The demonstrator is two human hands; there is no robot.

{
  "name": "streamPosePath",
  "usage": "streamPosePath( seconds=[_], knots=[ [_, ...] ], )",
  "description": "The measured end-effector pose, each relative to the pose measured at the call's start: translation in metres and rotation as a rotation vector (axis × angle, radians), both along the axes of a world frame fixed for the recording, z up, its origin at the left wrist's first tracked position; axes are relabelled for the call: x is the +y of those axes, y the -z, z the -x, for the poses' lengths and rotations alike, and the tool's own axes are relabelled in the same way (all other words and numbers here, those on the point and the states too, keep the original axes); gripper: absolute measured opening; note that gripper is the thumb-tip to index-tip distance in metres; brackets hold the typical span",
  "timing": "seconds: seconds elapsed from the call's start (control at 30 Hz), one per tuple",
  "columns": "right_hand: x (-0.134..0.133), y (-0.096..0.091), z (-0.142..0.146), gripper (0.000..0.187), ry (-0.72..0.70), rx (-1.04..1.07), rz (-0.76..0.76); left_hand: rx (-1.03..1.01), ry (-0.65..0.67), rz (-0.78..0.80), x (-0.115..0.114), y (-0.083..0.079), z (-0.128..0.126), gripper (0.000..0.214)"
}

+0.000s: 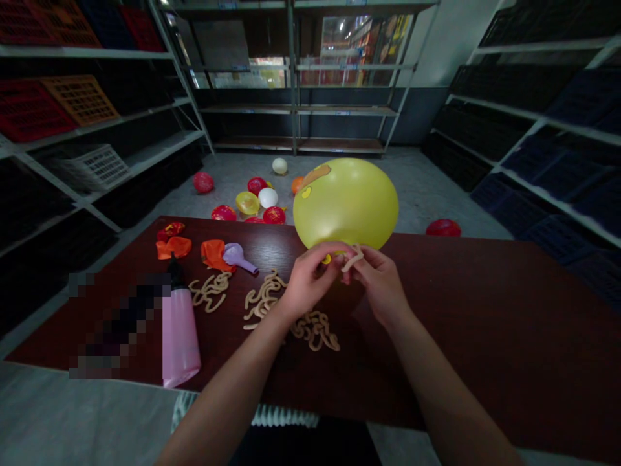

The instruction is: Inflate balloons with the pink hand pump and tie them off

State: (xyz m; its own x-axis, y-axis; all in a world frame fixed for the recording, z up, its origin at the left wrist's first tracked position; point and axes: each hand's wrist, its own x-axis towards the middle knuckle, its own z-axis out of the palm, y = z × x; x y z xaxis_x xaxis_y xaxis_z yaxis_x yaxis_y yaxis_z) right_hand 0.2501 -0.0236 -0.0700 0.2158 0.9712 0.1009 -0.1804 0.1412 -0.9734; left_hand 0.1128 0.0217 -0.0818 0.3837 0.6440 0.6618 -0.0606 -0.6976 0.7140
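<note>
A large inflated yellow balloon (347, 200) rises just beyond my fingers, with its neck end toward me. My left hand (313, 275) is closed in a pinch at the balloon's neck; a bit of yellow rubber shows by the fingers. Pinched in my right hand (383, 281) is a tan cord (353, 259), lying against the left fingertips at the neck. Whether it goes all the way around the neck is hidden. Below and left of my hands lie piles of similar curled tan cords (262, 301), partly covered by my left forearm.
On the dark table (485, 310) stand or lie a pink pump bottle (182, 336), orange deflated balloons (213, 254), a lilac deflated balloon (237, 256) and a blurred-out object (126, 323). Several inflated balloons (268, 197) rest on the floor beyond. Shelves with crates (80, 100) line the sides.
</note>
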Motion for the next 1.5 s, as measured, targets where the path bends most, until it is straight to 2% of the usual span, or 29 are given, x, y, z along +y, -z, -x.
streamPosePath(
  seconds=[0.17, 0.3, 0.5, 0.6, 0.7, 0.8, 0.9, 1.03, 1.2, 1.27, 1.33, 1.43, 1.5],
  knots=[
    [0.001, -0.001, -0.001, 0.014, 0.023, -0.095, -0.013, 0.022, 0.015, -0.082, 0.001, -0.001, 0.0, 0.026],
    [0.001, -0.002, 0.0, 0.019, 0.027, -0.124, 0.019, 0.069, -0.056, -0.105, 0.002, 0.0, 0.0, 0.031],
    [0.003, 0.005, 0.0, 0.026, 0.032, -0.02, 0.0, 0.171, -0.118, -0.214, 0.003, 0.002, 0.001, 0.024],
    [0.004, 0.01, 0.001, 0.022, 0.07, -0.066, -0.046, 0.284, -0.24, -0.283, 0.001, 0.002, -0.001, 0.017],
    [0.004, 0.011, 0.002, 0.021, 0.147, -0.216, -0.075, 0.373, -0.394, -0.354, -0.001, 0.003, -0.005, 0.014],
    [0.002, 0.01, 0.005, 0.02, 0.25, -0.357, -0.094, 0.42, -0.466, -0.397, -0.003, 0.004, -0.008, 0.013],
    [-0.001, 0.009, 0.008, 0.019, 0.324, -0.486, -0.116, 0.424, -0.474, -0.356, -0.003, 0.004, -0.01, 0.013],
    [-0.004, 0.012, 0.006, 0.019, 0.373, -0.73, -0.189, 0.372, -0.456, -0.222, -0.005, 0.001, -0.009, 0.012],
    [-0.005, 0.015, 0.001, 0.022, 0.373, -0.933, -0.315, 0.311, -0.359, -0.031, -0.007, -0.005, -0.007, 0.013],
    [-0.006, 0.014, 0.003, 0.021, 0.374, -0.913, -0.297, 0.281, -0.286, 0.045, -0.006, -0.007, -0.006, 0.014],
    [-0.007, 0.011, 0.006, 0.02, 0.358, -0.801, -0.221, 0.234, -0.231, 0.107, -0.005, -0.007, -0.005, 0.013],
    [-0.008, 0.005, 0.011, 0.021, 0.265, -0.501, -0.111, 0.123, -0.191, 0.135, -0.003, -0.006, -0.005, 0.007],
    [-0.007, 0.001, 0.012, 0.022, 0.196, -0.3, -0.088, 0.065, -0.165, 0.102, -0.003, -0.006, -0.004, 0.01]
  ],
)
